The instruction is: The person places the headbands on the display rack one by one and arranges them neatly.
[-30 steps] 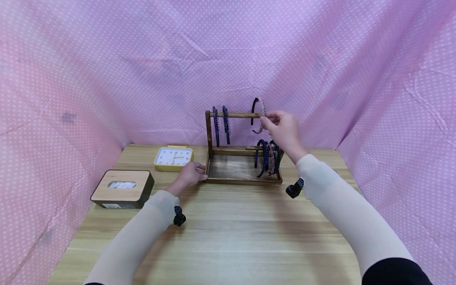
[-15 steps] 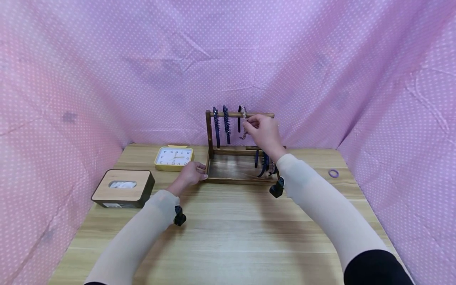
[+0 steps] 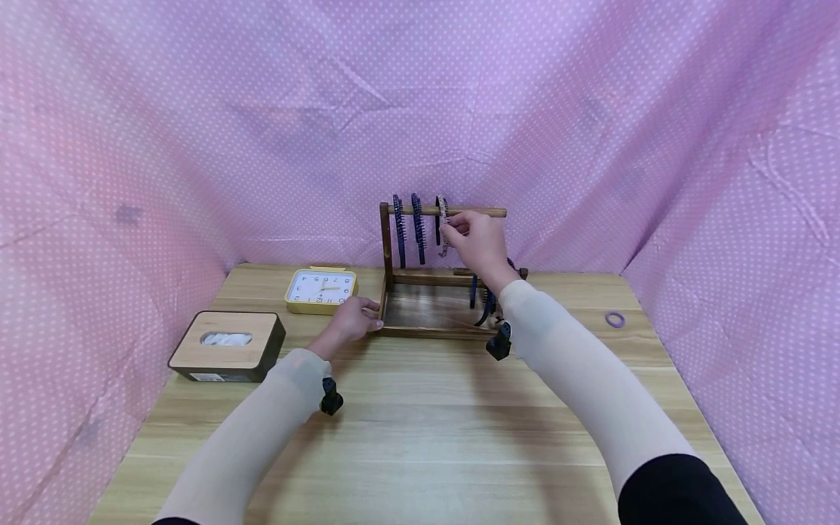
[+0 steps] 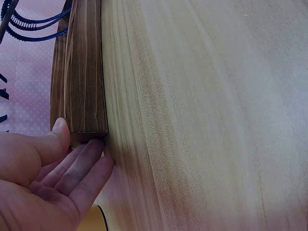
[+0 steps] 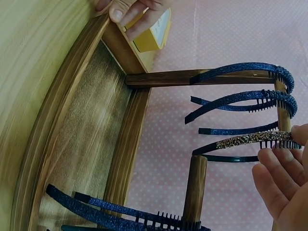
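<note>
In the head view my right hand [image 3: 479,238] pinches a glittery multicoloured headband [image 3: 442,219] by its toothed section. The headband sits around the upper bar [image 3: 482,211] of a brown wooden rack [image 3: 420,335]. Two dark blue headbands [image 3: 418,230] hang farther left on that bar. Several more, including a blue headband [image 5: 96,207], hang on the lower bar [image 5: 195,187], partly hidden by my right arm. My left hand [image 3: 353,319] grips the rack's front left corner, its thumb and fingers about the wood in the left wrist view.
Left of the rack lies a yellow clock [image 3: 321,289], its face upward. A tissue box [image 3: 226,346] with a wooden lid stands at the table's left edge. A purple ring [image 3: 615,319] lies on the right. Pink dotted cloth [image 3: 420,102] surrounds the table.
My right hand has carried the glittery headband left along the upper bar, closer to the blue ones. The purple ring has come into view behind the moving arm. My left hand has stayed put.
</note>
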Demonstrator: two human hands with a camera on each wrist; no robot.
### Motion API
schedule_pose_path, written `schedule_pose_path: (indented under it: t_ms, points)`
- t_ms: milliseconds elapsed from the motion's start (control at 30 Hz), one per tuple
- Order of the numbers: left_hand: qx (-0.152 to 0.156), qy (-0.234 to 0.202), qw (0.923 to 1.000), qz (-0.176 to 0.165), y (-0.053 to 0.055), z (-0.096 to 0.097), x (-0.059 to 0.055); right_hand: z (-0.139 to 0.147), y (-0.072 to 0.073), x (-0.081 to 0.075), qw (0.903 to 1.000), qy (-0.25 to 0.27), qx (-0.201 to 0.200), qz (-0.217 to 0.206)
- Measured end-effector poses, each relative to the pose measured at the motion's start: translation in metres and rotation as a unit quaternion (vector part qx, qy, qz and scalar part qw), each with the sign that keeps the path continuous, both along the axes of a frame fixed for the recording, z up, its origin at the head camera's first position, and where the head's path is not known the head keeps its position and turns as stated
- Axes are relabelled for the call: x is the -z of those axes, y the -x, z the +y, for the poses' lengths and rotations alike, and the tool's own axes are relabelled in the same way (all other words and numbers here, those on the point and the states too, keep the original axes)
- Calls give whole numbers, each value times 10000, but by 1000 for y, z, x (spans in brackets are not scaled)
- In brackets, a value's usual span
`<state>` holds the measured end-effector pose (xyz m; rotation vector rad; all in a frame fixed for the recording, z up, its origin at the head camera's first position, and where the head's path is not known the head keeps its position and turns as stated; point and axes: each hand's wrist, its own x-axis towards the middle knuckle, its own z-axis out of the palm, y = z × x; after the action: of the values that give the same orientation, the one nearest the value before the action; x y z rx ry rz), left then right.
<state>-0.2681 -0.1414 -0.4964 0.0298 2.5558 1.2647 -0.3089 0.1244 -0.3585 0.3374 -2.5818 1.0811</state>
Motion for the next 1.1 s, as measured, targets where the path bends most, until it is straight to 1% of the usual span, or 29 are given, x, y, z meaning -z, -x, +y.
schedule_pose_path:
  t_ms: [133,433,667,867,1000,1100]
  points:
    - [65,-2,10000,-13,-1,0,-1,-1,0,2,10000,19,11,-83]
    - [29,-48,10000,-51,0,1,1,-2,0,6,9996,87,88,-250]
    - [15,95,10000,8,-2,0,3,-2,0,9,9995,127,24,-292]
    - [208,128,9997,79,-3,-3,2,1,-3,11,9988,273,-10,-411]
    - [306,107,9994,128,-6,-7,-1,7,-9,8,9981,371,-140,-463]
    - [378,206,9984,373,-13,-11,-10,15,-17,5,9971,528,-255,-476]
